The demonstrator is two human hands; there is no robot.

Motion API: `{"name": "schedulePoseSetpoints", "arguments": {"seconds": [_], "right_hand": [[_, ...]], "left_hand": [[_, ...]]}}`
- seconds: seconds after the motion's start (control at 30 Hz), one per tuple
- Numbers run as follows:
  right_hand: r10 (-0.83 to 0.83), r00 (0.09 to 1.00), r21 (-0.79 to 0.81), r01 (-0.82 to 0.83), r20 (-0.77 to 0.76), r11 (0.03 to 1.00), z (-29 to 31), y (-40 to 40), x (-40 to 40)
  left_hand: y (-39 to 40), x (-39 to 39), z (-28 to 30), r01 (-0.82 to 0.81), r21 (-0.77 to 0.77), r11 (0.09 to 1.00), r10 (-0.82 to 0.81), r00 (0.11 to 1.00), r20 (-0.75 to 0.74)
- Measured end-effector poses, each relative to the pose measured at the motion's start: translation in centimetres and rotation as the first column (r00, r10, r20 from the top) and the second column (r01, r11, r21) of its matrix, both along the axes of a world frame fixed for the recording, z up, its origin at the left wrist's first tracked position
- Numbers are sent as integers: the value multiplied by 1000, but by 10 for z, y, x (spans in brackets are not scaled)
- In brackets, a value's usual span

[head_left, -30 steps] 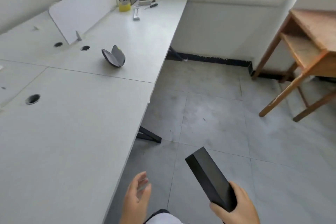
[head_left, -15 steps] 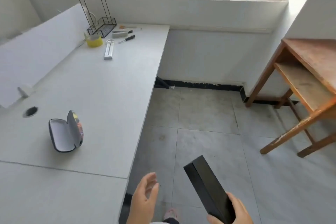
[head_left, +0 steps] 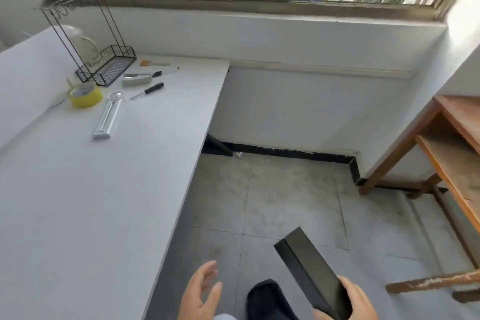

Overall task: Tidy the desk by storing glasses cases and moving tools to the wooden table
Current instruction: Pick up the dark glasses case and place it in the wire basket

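My right hand grips a long black rectangular glasses case at its near end, held over the floor at the bottom right. My left hand hangs empty beside it, fingers apart, just off the white desk's edge. At the desk's far end lie a black-handled screwdriver, a silver metal bar, a yellow tape roll, a grey block, a knife-like tool and a small brush. The wooden table stands at the right.
A black wire rack stands at the desk's far left corner under the window, with a white kettle behind it. Grey tiled floor lies between desk and wooden table. My dark shoe shows at the bottom.
My view has moved forward along the desk toward the window. The open glasses case on the desk has dropped out of sight. The tools at the far end are closer.
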State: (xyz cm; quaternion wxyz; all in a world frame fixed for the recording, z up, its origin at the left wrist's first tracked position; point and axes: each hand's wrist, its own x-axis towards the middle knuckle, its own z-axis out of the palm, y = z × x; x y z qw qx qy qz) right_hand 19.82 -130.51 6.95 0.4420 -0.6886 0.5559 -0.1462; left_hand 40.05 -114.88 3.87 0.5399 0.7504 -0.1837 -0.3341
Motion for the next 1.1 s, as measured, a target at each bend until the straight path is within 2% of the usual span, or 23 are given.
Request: {"name": "schedulePoseSetpoints", "arguments": {"seconds": [0.03, 0.17, 0.23, 0.37, 0.47, 0.5, 0.57, 0.67, 0.8, 0.87, 1.0, 1.1], "right_hand": [[77, 997, -22, -77, 4, 997, 15, -21, 12], [239, 971, 50, -239, 6, 970, 43, -116, 70], [270, 963, 45, -269, -15, 962, 38, -152, 93], [297, 955, 159, -289, -25, 944, 26, -224, 160], [416, 908, 46, -414, -54, 909, 7, -279, 207], [446, 893, 90, -441, -54, 893, 6, -292, 224], [404, 914, 170, -392, -39, 904, 18, -312, 264], [442, 897, 57, -441, -15, 896, 39, -341, 328], [550, 835, 53, -549, 5, 834, 57, -386, 417], [607, 794, 13, -607, -34, 795, 59, -405, 450], [714, 693, -19, -719, -98, 695, 56, -441, 508], [807, 582, 42, -808, -101, 588, 61, -470, 563]], "left_hand": [[-26, 11, 10, 5, -17, 1000, -5, 1000, 1], [-109, 47, 31, 43, -57, 997, -42, 999, 26], [-136, 60, 33, 20, -45, 999, -20, 1000, 12], [-180, 91, 18, -101, 32, 994, 103, 993, -53], [-216, 128, 5, -182, 41, 982, 185, 978, -93], [-230, 144, 2, -223, 43, 974, 226, 969, -99], [-260, 181, 0, -273, 19, 962, 273, 958, -88], [-304, 250, 5, -289, -27, 957, 288, 957, -30], [-349, 324, 26, -337, -92, 937, 339, 941, 13], [-362, 346, 30, -360, -99, 928, 363, 932, 6], [-374, 375, 25, -452, -43, 891, 452, 892, -21], [-380, 396, 19, -561, -1, 828, 561, 827, -38]]}}
